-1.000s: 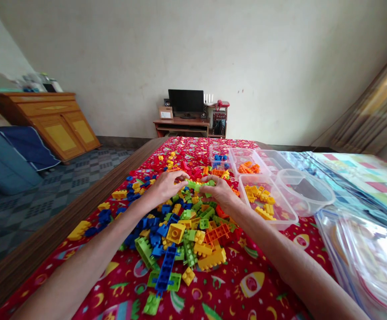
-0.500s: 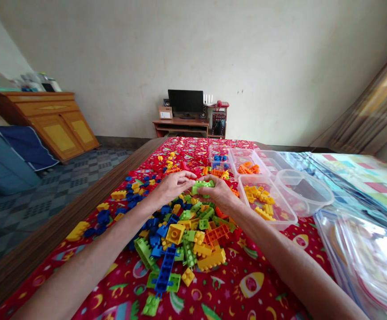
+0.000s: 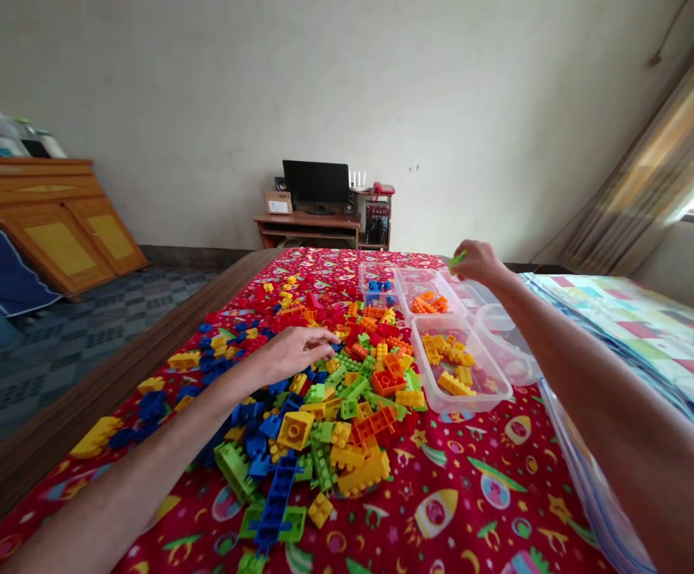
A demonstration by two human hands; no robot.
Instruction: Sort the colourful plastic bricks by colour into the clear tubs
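My right hand [image 3: 481,263] is raised over the far right clear container [image 3: 472,296], with a green toy brick [image 3: 456,260] pinched in its fingertips. My left hand [image 3: 295,351] hovers over the heap of mixed toy bricks, fingers loosely stretched and thumb apart, with no brick seen in it. Below it lie green bricks [image 3: 355,388], blue bricks and a yellow brick [image 3: 296,430]. Orange bricks [image 3: 388,383] lie on the heap's right side. A long blue piece [image 3: 276,498] rests across a green one near the front.
Clear boxes on the right hold yellow bricks [image 3: 455,383], orange pieces [image 3: 429,303] and blue pieces [image 3: 380,285]. Behind my right forearm sits a round clear tub [image 3: 505,351]. Plastic bags [image 3: 567,470] lie at the right edge of the red patterned cloth [image 3: 418,454].
My right hand has left the heap and moved up and right with the green brick. My left hand stays over the heap, now apart from that brick. The view has turned slightly right.
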